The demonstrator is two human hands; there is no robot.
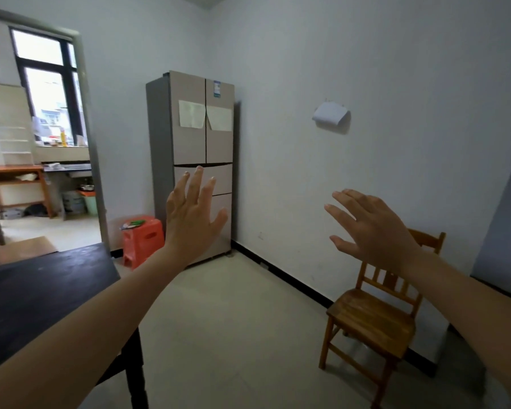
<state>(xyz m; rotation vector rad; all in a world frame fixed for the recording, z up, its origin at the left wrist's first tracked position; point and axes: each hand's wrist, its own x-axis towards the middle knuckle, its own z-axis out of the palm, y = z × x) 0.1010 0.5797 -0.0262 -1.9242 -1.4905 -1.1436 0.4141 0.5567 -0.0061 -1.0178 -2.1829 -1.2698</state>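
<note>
Bare left hand (194, 214) and right hand (372, 231) hover splayed and empty before the smooth, boxy fridge (189, 143).

Fridge (189, 149) sticker (217, 89), papers (191, 114): print too small, unreadable.

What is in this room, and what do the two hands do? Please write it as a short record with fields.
left hand: raised, fingers straight and spread, holds nothing
right hand: raised, fingers straight and spread, holds nothing
fridge: tall, in the far corner, doors closed
papers: two sheets on the upper fridge doors
stool: orange plastic, left of the fridge, small items on top
chair: wooden, against the wall on the right
table: dark top, at the left, close to the person
</note>
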